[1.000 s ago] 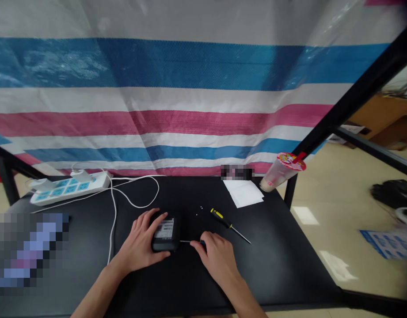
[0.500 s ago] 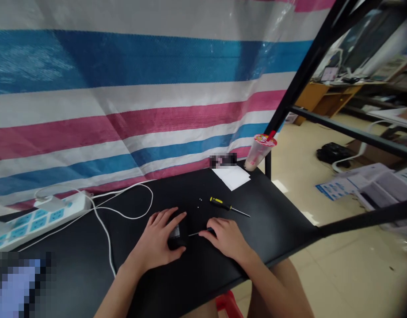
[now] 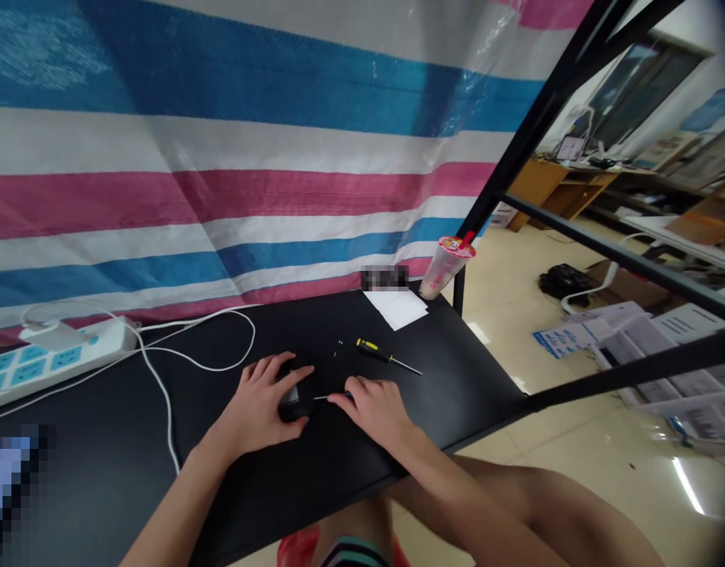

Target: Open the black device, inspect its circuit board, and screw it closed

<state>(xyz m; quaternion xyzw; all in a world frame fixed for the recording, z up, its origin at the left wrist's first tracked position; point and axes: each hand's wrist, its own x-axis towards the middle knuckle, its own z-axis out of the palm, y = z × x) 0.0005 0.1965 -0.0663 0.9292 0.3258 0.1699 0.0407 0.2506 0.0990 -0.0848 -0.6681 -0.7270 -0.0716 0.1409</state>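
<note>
Pressing left fingers (image 3: 276,370) over black device (image 3: 294,405), screwdriver (image 3: 330,397) in right hand (image 3: 369,408)

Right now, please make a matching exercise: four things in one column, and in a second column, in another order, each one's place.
1 yellow-handled screwdriver
2 white paper sheet
3 plastic cup with red straw
4 white power strip

A left end of the black table
B standing at the far right corner
C lying beyond the right hand
D lying flat beside the cup

1-C, 2-D, 3-B, 4-A
</note>
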